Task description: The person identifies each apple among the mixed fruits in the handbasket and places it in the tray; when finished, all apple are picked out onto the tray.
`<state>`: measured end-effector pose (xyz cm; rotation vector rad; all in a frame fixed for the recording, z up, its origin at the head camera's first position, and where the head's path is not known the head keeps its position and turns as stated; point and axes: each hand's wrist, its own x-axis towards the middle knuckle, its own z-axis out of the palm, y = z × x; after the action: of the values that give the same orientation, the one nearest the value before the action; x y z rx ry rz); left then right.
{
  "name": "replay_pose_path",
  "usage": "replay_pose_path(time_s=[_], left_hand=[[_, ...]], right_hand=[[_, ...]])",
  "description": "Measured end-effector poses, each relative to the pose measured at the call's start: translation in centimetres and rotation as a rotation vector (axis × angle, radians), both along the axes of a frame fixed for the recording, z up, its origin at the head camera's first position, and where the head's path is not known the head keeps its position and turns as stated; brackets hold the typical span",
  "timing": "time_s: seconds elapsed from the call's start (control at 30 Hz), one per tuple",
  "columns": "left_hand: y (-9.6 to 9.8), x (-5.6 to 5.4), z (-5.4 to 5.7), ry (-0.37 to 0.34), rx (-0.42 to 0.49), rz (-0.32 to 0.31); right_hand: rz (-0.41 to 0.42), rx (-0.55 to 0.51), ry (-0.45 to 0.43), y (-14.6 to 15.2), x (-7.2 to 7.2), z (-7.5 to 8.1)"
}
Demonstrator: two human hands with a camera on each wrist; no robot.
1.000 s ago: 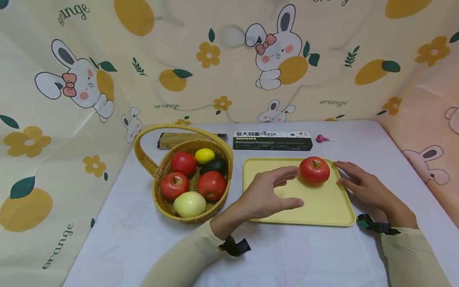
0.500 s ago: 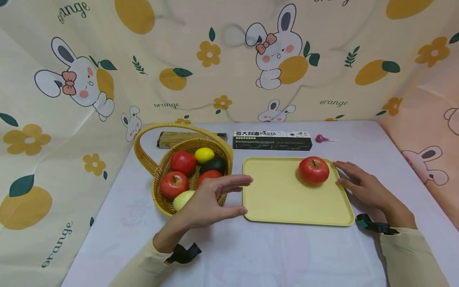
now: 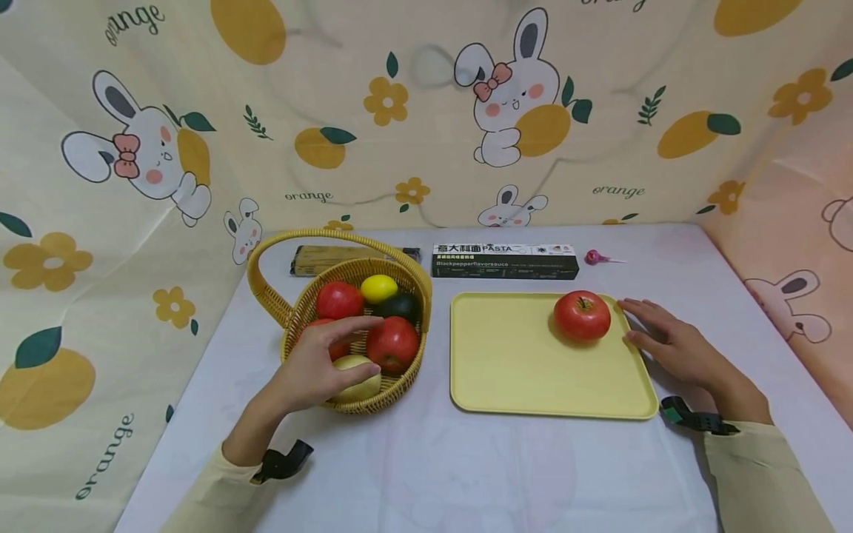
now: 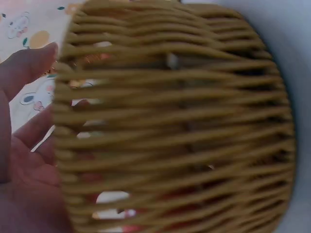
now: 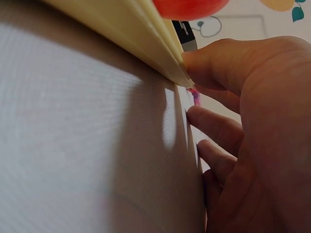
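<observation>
My left hand point(image 3: 313, 370) hovers over the near left side of the wicker basket point(image 3: 286, 302), thumb and fingers spread apart with nothing held between them. Beneath it lie a pale yellow-green round fruit point(image 3: 360, 386) and a partly covered red apple; another red apple point(image 3: 393, 346) sits just beyond the fingertips. The basket's woven wall point(image 4: 175, 121) fills most of the left wrist view. At the tray's right edge rests my right hand point(image 3: 676, 346), its thumb against the rim of the yellow tray point(image 5: 131, 41). One red apple point(image 3: 582, 317) stands on the tray point(image 3: 533, 370) near that hand.
The basket also carries a third red apple point(image 3: 340, 300), a lemon point(image 3: 379, 288) and a dark green fruit point(image 3: 398, 305). Along the back lie a yellowish packet point(image 3: 333, 260), a black pasta box point(image 3: 504, 263) and a lollipop point(image 3: 595, 257). The basket's tall handle point(image 3: 266, 296) arches over its back.
My left hand has swept left, away from the apple on the tray, and now sits over the basket. The right hand, the tray and its apple have stayed in place.
</observation>
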<state>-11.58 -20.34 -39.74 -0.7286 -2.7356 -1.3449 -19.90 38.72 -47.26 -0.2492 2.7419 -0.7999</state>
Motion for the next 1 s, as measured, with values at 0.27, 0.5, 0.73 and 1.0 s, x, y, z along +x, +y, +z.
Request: replay_pose_path(time_s=[0.27, 0.5, 0.73, 1.0], left_hand=[[0.4, -0.7, -0.9, 0.009, -0.180, -0.024], [1.6, -1.1, -1.1, 0.019, -0.283, -0.048], [3.5, -1.5, -1.0, 0.010, -0.441, 0.011], [5.1, -1.6, -1.0, 0.037, -0.564, 0.078]], right_hand=[[-0.015, -0.011, -0.012, -0.1, 0.1, -0.1], [-0.009, -0.010, -0.002, -0.1, 0.0, -0.1], [-0.008, -0.002, -0.004, 0.0, 0.0, 0.1], [-0.001, 0.000, 0.009, -0.2, 0.1, 0.3]])
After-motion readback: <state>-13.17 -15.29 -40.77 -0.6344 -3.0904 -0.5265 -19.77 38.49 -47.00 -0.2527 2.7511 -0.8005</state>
